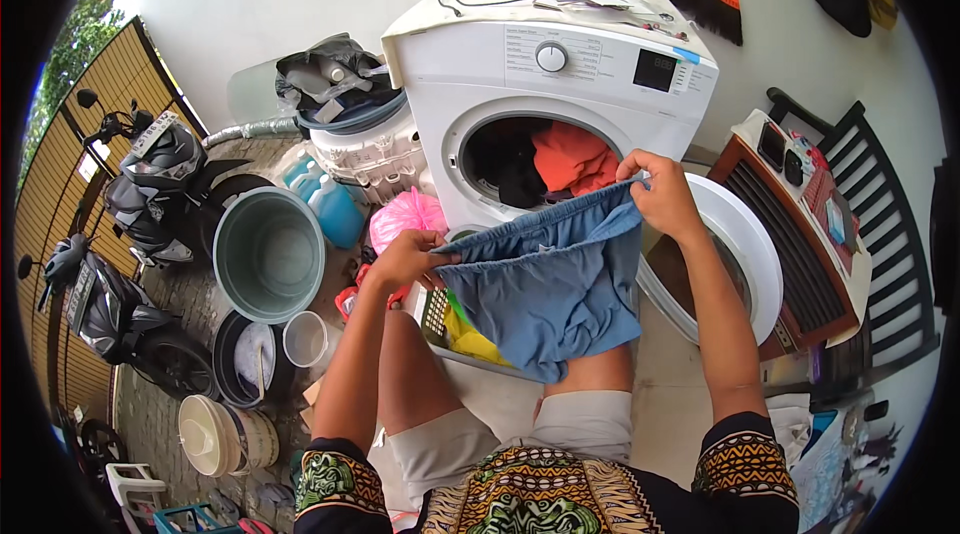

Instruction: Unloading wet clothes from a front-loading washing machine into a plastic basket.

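Note:
A pair of blue elastic-waist shorts [547, 301] is stretched between my hands, its waistband spread wide. My left hand [405, 260] grips one end of the band, and my right hand [656, 193] pinches the other end higher up. Behind the garment stands a white front-loading washing machine [480, 76] with its round door [765, 271] swung out to the right. Red-orange cloth [574, 159] and dark cloth [517, 181] lie in the drum opening. Below the shorts, partly hidden, a laundry basket [433, 316] holds yellow cloth [472, 339] and some green cloth.
Left on the paving are a large grey tub [270, 253], a black basin [251, 361], buckets [225, 433], blue jugs [334, 211] and a pink plastic bag [405, 219]. Two motorcycles [154, 196] stand beyond. To the right are a wooden cabinet [787, 256] and a dark slatted bench [892, 234].

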The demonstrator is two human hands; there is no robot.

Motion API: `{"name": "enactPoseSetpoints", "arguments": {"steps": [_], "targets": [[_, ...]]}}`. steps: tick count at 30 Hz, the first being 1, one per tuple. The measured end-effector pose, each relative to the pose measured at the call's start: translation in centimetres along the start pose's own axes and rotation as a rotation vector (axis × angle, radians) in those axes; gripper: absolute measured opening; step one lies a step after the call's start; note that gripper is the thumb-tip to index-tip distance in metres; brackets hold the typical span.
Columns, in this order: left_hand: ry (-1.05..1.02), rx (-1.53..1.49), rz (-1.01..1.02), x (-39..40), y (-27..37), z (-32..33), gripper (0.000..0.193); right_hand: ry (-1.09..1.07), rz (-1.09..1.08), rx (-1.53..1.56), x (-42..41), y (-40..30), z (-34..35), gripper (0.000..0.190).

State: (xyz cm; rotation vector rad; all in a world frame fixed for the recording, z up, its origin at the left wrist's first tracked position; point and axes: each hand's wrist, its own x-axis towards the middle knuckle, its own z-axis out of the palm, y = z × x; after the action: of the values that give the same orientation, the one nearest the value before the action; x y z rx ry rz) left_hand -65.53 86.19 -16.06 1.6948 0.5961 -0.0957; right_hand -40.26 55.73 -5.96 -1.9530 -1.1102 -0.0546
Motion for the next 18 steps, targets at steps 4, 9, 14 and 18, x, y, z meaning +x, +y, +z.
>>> {"name": "enactPoseSetpoints", "arguments": {"steps": [4, 9, 14, 18], "targets": [[-0.173, 0.028, 0.291, -3.3, 5.3, -2.4, 0.011, -0.127, 0.291, 0.044, -0.4, -1.7, -1.1, 0.029], [-0.039, 0.110, 0.355, -6.3, 10.9, -2.1, 0.008, -0.090, 0.222, 0.214, 0.0, -3.3, -2.2, 0.024], [0.196, 0.232, 0.488, -8.9, 14.2, -1.7, 0.004, -0.161, 0.036, 0.088, 0.1, -4.6, -3.0, 0.017], [0.160, 0.435, 0.717, -8.5, 16.3, 1.7, 0.012, -0.273, -0.118, -0.051, -1.1, -7.3, 2.8, 0.017]]}}
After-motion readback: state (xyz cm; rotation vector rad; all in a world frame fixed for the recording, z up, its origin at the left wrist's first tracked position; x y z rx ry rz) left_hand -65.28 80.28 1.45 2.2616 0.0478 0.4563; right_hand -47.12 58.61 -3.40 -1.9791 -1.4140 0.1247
